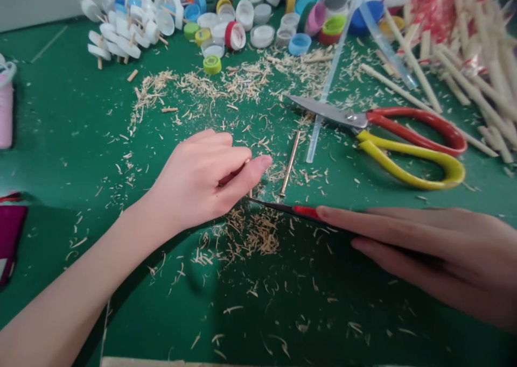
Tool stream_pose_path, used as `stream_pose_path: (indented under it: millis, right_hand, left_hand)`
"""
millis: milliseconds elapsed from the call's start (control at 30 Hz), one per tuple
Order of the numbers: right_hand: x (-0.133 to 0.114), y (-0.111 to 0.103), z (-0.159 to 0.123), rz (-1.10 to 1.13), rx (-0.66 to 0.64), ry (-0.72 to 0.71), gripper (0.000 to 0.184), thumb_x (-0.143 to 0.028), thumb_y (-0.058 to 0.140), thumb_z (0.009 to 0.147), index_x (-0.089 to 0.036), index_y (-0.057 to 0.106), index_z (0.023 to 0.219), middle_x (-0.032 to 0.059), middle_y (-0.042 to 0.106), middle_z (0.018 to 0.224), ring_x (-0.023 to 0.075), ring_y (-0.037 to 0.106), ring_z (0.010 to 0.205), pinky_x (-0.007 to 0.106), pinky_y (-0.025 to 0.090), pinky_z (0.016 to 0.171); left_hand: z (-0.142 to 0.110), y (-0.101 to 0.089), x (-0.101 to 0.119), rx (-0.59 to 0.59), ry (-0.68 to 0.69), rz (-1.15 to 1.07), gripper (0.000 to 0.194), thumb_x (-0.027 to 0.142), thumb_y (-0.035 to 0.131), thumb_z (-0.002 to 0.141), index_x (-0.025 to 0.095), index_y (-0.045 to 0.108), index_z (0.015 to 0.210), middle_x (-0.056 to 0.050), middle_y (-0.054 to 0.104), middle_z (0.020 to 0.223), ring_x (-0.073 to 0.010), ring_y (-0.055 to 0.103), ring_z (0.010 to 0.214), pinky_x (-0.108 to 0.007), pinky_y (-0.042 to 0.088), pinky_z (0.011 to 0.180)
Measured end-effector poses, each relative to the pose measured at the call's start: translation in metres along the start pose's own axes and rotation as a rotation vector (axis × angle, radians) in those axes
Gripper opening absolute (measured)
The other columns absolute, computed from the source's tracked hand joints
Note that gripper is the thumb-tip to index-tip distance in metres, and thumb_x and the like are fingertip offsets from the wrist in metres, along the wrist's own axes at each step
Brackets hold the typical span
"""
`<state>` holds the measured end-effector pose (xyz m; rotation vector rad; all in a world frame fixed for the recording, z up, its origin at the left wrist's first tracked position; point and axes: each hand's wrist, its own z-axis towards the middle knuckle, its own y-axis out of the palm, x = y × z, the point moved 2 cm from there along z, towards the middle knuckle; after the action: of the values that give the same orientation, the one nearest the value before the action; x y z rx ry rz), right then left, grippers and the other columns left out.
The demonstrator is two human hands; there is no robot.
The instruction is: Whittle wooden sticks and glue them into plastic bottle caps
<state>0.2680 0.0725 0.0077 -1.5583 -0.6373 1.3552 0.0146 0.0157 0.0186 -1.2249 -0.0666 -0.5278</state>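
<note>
My left hand point(210, 176) is closed in a pinch, with the thumb laid over the curled fingers. A short thin wooden stick point(250, 193) pokes out below the thumb; most of it is hidden. From the right, my right hand point(436, 254) grips a craft knife point(307, 212) with a black and red body. Its dark, narrow tip reaches the end of the stick and seems to touch it. Wood shavings point(262, 235) are heaped beneath both hands. A metal nail point(291, 162) lies just beyond the knife.
Scissors point(355, 120) with red and yellow handles lie at the right, across a clear plastic strip point(317, 130). Wooden sticks point(480, 82) pile up behind them. Bottle caps point(262, 36) and white caps on sticks point(121, 39) crowd the back of the green table point(81, 157).
</note>
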Motion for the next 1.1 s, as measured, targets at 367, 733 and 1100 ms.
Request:
stream_pose_path:
  millis: [367,733,1100]
  right_hand:
    - [-0.0003,0.0004,0.0021,0.082,0.040,0.043,0.053,-0.030,0.038,0.098,-0.048,0.030,0.147,-0.0102,0.069,0.116,0.0113,0.072,0.081,0.016,0.056,0.055]
    - [-0.0013,0.0008,-0.0003,0.084,0.055,0.049,0.052,-0.029,0.038,0.098,-0.047,0.031,0.147,-0.0076,0.070,0.114,0.0115,0.072,0.082,0.016,0.056,0.058]
    - [-0.0011,0.0027,-0.0006,0.066,0.033,0.075,0.052,-0.028,0.039,0.097,-0.044,0.034,0.147,-0.0070,0.072,0.107,0.0119,0.071,0.075,0.017,0.056,0.054]
  left_hand:
    - [-0.0006,0.0004,-0.0011,-0.010,-0.012,-0.025,0.049,0.027,0.041,0.096,0.018,0.024,0.051,0.005,0.021,0.049,-0.0079,0.025,0.051,-0.025,0.027,0.053]
    - [0.0001,0.0002,-0.0002,0.002,0.007,-0.033,0.048,0.026,0.043,0.095,0.017,0.026,0.051,0.005,0.023,0.049,-0.0077,0.026,0.051,-0.025,0.027,0.054]
    - [-0.0003,0.0004,0.0001,-0.009,-0.022,-0.008,0.049,0.029,0.040,0.096,0.018,0.025,0.051,0.005,0.022,0.048,-0.0075,0.026,0.050,-0.024,0.027,0.052]
